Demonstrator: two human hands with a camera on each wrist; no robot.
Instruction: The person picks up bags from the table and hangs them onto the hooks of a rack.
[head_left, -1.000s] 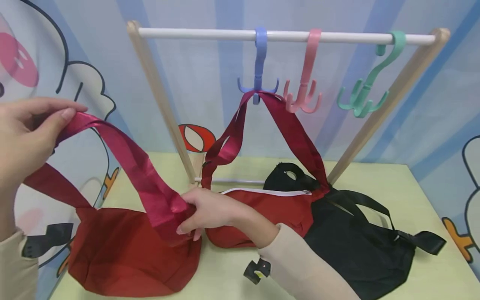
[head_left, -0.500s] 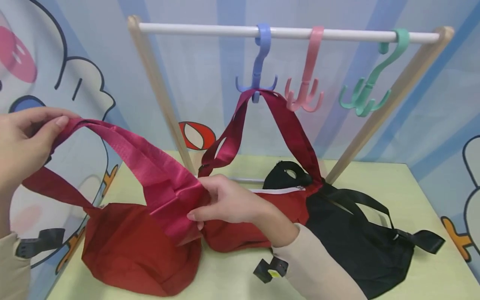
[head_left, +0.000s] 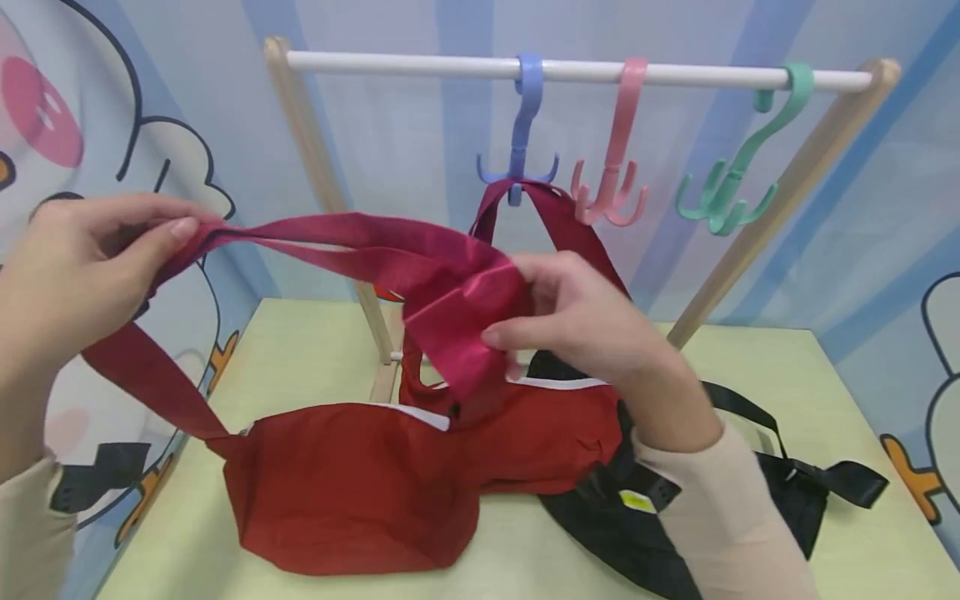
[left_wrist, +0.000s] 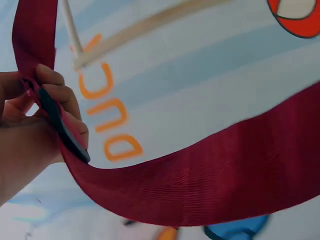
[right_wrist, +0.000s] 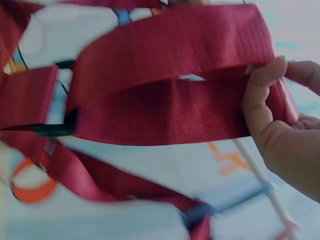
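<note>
A red bag (head_left: 352, 492) with a white zipper hangs low at the left, close over the table, from its wide crimson strap (head_left: 360, 233). My left hand (head_left: 97, 267) pinches the strap near a dark slider buckle (left_wrist: 62, 125), seen in the left wrist view. My right hand (head_left: 592, 321) grips the strap's other part between thumb and fingers; in the right wrist view the webbing (right_wrist: 170, 45) doubles back there through a black buckle (right_wrist: 55, 130). Behind, a second red bag (head_left: 555, 437) hangs by its strap from a blue hook (head_left: 519, 125), partly hidden by my right hand.
A rack with a white rail (head_left: 405, 64) and wooden legs (head_left: 780, 200) stands at the back. On the rail hang a pink hook (head_left: 617, 150) and a green hook (head_left: 742, 167). A black bag (head_left: 630, 533) lies on the table (head_left: 307, 342) at the right, partly behind my forearm.
My right hand has moved up and right with the strap, stretching it between both hands. The held bag has swung rightward, overlapping the second red bag. My left hand has moved slightly right.
</note>
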